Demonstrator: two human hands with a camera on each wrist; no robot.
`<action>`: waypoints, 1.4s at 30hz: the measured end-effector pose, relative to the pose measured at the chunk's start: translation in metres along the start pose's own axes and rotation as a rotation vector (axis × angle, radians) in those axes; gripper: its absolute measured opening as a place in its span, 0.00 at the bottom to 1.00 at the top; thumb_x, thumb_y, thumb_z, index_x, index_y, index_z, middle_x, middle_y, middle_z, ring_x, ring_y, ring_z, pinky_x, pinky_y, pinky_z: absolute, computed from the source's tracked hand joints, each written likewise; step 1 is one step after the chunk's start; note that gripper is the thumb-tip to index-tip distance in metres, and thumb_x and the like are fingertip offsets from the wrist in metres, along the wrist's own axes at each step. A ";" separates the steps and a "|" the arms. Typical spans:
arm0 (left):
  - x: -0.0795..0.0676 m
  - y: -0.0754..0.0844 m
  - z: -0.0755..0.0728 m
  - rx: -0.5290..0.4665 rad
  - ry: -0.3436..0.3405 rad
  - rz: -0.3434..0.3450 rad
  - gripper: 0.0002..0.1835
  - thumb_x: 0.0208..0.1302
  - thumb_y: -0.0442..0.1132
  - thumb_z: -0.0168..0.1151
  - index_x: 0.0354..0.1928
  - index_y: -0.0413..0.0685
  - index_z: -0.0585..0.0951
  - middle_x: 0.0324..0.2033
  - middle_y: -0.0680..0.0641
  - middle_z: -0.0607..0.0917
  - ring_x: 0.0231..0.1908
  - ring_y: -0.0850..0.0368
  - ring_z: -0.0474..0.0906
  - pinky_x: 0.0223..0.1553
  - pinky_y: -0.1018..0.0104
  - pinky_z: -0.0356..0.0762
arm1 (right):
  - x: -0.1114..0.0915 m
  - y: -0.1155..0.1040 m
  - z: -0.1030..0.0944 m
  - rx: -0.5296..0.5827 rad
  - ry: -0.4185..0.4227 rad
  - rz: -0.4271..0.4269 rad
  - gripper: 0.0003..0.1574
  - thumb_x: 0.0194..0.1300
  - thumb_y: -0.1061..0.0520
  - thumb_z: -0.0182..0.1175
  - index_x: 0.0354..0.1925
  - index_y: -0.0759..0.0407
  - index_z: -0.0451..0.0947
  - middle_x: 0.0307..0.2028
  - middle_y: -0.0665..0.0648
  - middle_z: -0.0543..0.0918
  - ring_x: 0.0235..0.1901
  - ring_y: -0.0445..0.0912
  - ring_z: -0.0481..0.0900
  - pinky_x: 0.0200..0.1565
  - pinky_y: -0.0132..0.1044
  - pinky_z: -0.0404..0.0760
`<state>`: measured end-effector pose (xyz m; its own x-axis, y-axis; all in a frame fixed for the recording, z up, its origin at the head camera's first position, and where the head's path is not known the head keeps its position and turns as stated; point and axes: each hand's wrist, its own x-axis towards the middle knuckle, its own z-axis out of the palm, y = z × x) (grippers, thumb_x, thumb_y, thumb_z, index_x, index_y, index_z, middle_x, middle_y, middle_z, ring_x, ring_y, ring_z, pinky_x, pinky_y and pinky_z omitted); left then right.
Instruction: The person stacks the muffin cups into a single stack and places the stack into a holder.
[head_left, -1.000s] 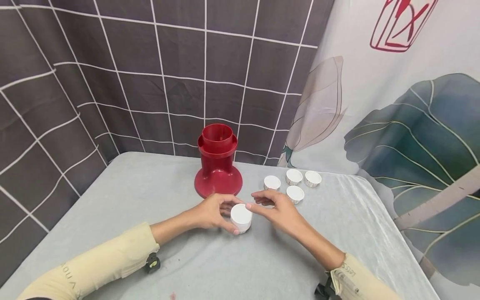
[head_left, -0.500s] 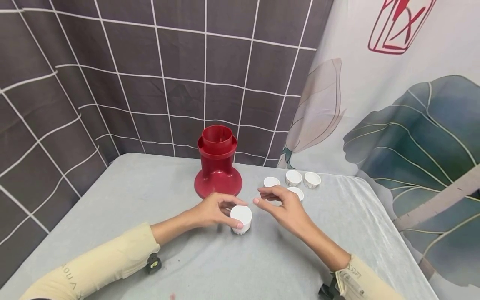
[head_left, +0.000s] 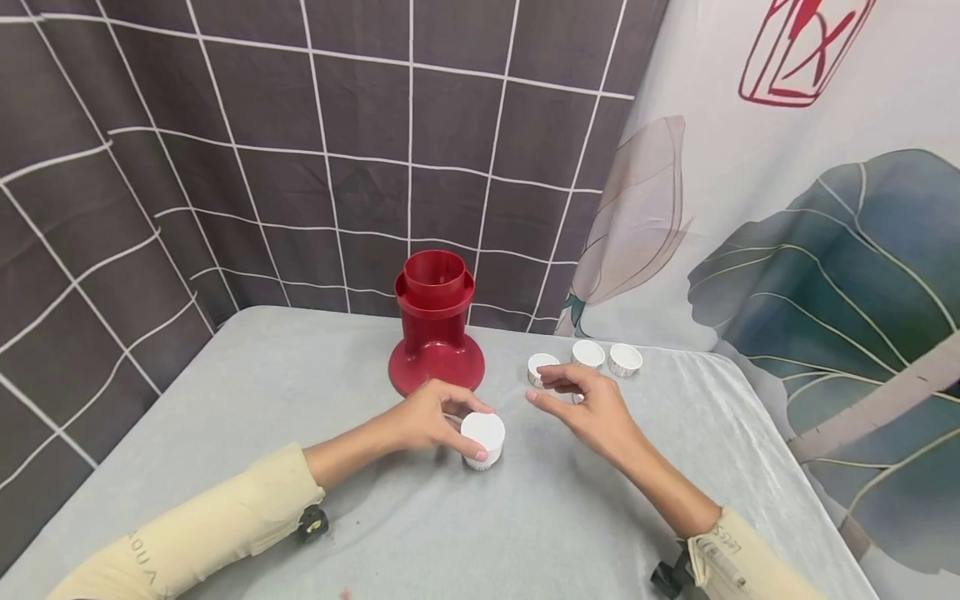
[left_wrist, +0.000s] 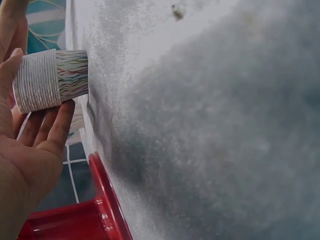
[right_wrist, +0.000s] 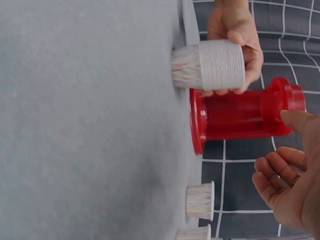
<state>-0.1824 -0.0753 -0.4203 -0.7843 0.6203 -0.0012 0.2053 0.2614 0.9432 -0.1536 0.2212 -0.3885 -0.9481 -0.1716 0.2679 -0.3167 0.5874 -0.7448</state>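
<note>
A stack of nested white paper cups stands on the cloth-covered table, its lowest cup streaked with colour in the left wrist view. My left hand holds this stack from the left, thumb in front and fingers behind it. To the right, my right hand hovers with loosely bent fingers and nothing between them. Single paper cups sit just beyond it: one cup by the fingertips, another cup behind, and a third cup at the right. The right hand covers most of one more cup.
Behind the stack stands a red plastic stand with a wide round base and a cylindrical open top. The table wears a grey cloth. A dark gridded curtain hangs behind, with a white floral-patterned curtain at the right.
My right hand has drawn away from the stack, moving right towards the single cups and covering one of them. The left hand stays at the stack, its thumb slightly higher on it.
</note>
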 end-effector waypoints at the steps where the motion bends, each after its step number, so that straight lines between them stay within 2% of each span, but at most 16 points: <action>1: 0.000 0.000 0.000 0.003 0.002 -0.002 0.26 0.59 0.38 0.89 0.60 0.48 0.93 0.56 0.47 0.95 0.52 0.54 0.94 0.54 0.62 0.94 | 0.001 0.001 -0.002 0.000 0.004 0.006 0.25 0.70 0.49 0.81 0.60 0.57 0.91 0.54 0.58 0.95 0.54 0.55 0.94 0.59 0.56 0.92; 5: 0.000 0.001 0.000 0.011 0.009 -0.018 0.26 0.57 0.38 0.90 0.59 0.49 0.93 0.54 0.47 0.95 0.50 0.55 0.94 0.53 0.63 0.94 | 0.003 0.004 -0.011 -0.007 0.025 0.022 0.26 0.71 0.49 0.80 0.62 0.58 0.90 0.55 0.60 0.94 0.55 0.55 0.94 0.57 0.47 0.92; 12: 0.003 0.003 0.000 0.050 0.012 -0.036 0.26 0.54 0.39 0.91 0.57 0.48 0.94 0.50 0.50 0.96 0.48 0.56 0.93 0.51 0.65 0.93 | 0.008 0.015 -0.022 -0.030 0.075 0.039 0.25 0.72 0.51 0.78 0.63 0.58 0.90 0.54 0.62 0.94 0.54 0.56 0.94 0.58 0.45 0.93; 19: 0.005 0.004 -0.001 0.073 0.004 -0.036 0.27 0.53 0.39 0.91 0.57 0.48 0.94 0.48 0.50 0.96 0.48 0.57 0.94 0.51 0.66 0.93 | 0.011 0.027 -0.034 -0.099 0.092 0.072 0.28 0.73 0.48 0.77 0.65 0.58 0.89 0.56 0.63 0.93 0.56 0.58 0.94 0.59 0.39 0.90; 23: 0.006 0.003 -0.002 0.085 0.000 -0.028 0.27 0.53 0.39 0.91 0.57 0.46 0.94 0.49 0.49 0.96 0.48 0.57 0.94 0.51 0.65 0.93 | 0.013 0.033 -0.039 -0.133 0.091 0.089 0.28 0.74 0.48 0.76 0.66 0.59 0.88 0.56 0.64 0.93 0.57 0.59 0.94 0.60 0.43 0.90; 28: 0.006 0.005 -0.002 0.110 -0.005 -0.026 0.27 0.52 0.40 0.92 0.56 0.47 0.94 0.48 0.50 0.96 0.48 0.57 0.94 0.50 0.66 0.92 | 0.015 0.039 -0.043 -0.152 0.088 0.104 0.30 0.74 0.49 0.76 0.66 0.64 0.87 0.58 0.68 0.91 0.58 0.63 0.93 0.66 0.58 0.89; 30: 0.007 0.005 -0.002 0.115 -0.005 -0.028 0.27 0.52 0.40 0.92 0.55 0.48 0.94 0.48 0.51 0.96 0.48 0.57 0.93 0.49 0.66 0.92 | 0.016 0.042 -0.044 -0.175 0.084 0.108 0.31 0.74 0.48 0.76 0.66 0.65 0.87 0.59 0.68 0.91 0.59 0.64 0.92 0.66 0.61 0.88; 42: 0.007 0.006 -0.002 0.138 -0.011 -0.034 0.25 0.51 0.41 0.92 0.54 0.51 0.95 0.46 0.53 0.96 0.47 0.58 0.93 0.49 0.65 0.90 | 0.017 0.055 -0.048 -0.297 0.040 0.134 0.38 0.72 0.40 0.76 0.66 0.66 0.87 0.61 0.69 0.91 0.59 0.64 0.89 0.63 0.62 0.85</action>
<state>-0.1878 -0.0706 -0.4138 -0.7859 0.6173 -0.0368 0.2576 0.3809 0.8880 -0.1862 0.2884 -0.3961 -0.9770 -0.0497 0.2076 -0.1614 0.8086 -0.5657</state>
